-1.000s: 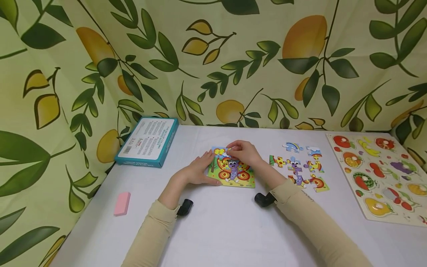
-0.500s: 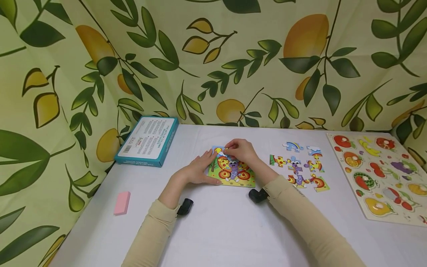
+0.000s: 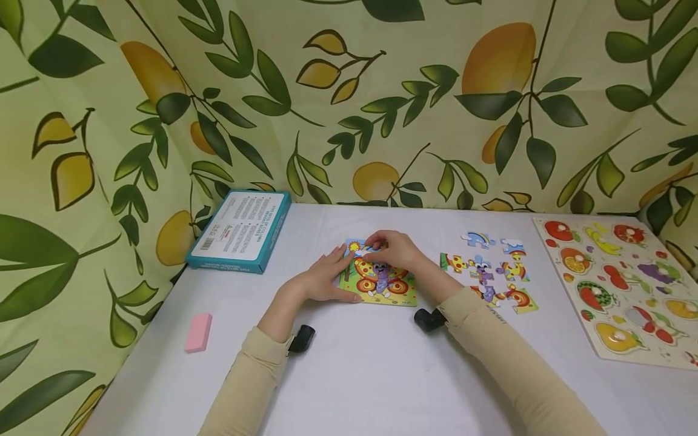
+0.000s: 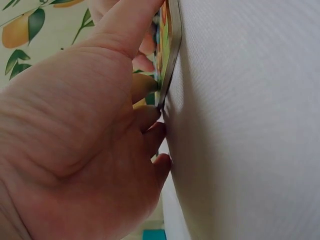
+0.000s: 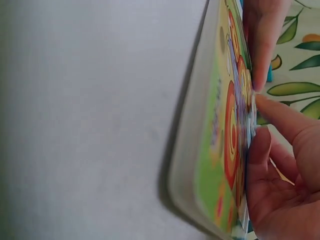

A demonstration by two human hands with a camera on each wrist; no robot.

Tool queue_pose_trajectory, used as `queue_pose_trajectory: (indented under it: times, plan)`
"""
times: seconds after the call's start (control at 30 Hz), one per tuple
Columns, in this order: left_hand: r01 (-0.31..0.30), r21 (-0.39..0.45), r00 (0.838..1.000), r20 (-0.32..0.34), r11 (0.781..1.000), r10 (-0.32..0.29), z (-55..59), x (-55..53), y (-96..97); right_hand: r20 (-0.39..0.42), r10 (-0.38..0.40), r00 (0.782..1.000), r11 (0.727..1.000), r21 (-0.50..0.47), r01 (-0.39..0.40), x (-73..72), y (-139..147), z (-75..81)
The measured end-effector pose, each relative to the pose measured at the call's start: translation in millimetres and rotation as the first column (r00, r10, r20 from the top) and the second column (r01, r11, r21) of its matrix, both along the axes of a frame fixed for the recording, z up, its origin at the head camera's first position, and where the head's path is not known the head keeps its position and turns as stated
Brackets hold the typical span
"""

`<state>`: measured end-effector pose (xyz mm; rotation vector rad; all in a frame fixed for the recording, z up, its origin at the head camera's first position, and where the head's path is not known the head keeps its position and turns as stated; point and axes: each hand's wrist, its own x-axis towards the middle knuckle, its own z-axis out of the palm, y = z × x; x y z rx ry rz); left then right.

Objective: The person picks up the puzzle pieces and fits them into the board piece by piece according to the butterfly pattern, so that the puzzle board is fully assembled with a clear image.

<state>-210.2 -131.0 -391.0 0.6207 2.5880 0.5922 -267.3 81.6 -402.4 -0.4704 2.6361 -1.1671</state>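
Note:
A square puzzle board (image 3: 406,299) with a butterfly picture lies mid-table. My left hand (image 3: 323,280) lies along its left side, fingers extended, with the thumb stretched along the lower edge. In the left wrist view the fingertips meet the edge of the board (image 4: 172,45). Over the board's upper part, my right hand (image 3: 400,249) pinches a small puzzle piece (image 5: 252,120) between thumb and index finger, close on the picture. Most of that piece is hidden by the fingers. A sun (image 3: 354,246) shows at the upper left corner of the picture.
Several loose puzzle pieces (image 3: 482,270) lie right of the board, beside the right forearm. Farther right is a fruit peg board (image 3: 578,303). At the back left rests a teal-edged box (image 3: 240,233), with a pink block (image 3: 198,332) nearer. A patterned cloth hangs behind.
My right hand shifts left over the board's top, then slightly back. The puzzle piece at its fingertips settles near the upper left, where a single sun now shows. My left hand stays put.

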Motion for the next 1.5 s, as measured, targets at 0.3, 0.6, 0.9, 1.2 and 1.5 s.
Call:
queue_pose_trajectory:
  times: [0.3,0.6,0.9,1.2,1.5]
  plan:
    - [-0.009,0.013,1.000,0.000,1.000,0.009,1.4,1.5,0.6,-0.034,0.036,0.999,0.999,0.017,-0.035,1.8,0.5,0.3]
    - [0.037,0.028,0.999,-0.024,0.999,-0.036,1.6,1.0,1.2,-0.064,0.028,0.998,1.000,0.000,-0.028,2.6,0.5,-2.4]
    - [0.045,0.017,0.998,-0.036,0.999,-0.044,2.7,1.3,0.7,-0.049,0.034,0.998,0.999,-0.008,-0.035,0.6,2.1,-3.6]
    - [0.038,0.033,0.999,-0.033,0.999,-0.037,3.5,3.0,1.9,-0.039,0.039,0.998,0.999,-0.013,-0.040,0.3,3.7,-4.0]
    - [0.045,0.017,0.998,-0.036,0.999,-0.045,4.5,2.2,1.1,-0.045,0.051,0.998,0.999,-0.015,-0.052,3.4,4.7,1.5]
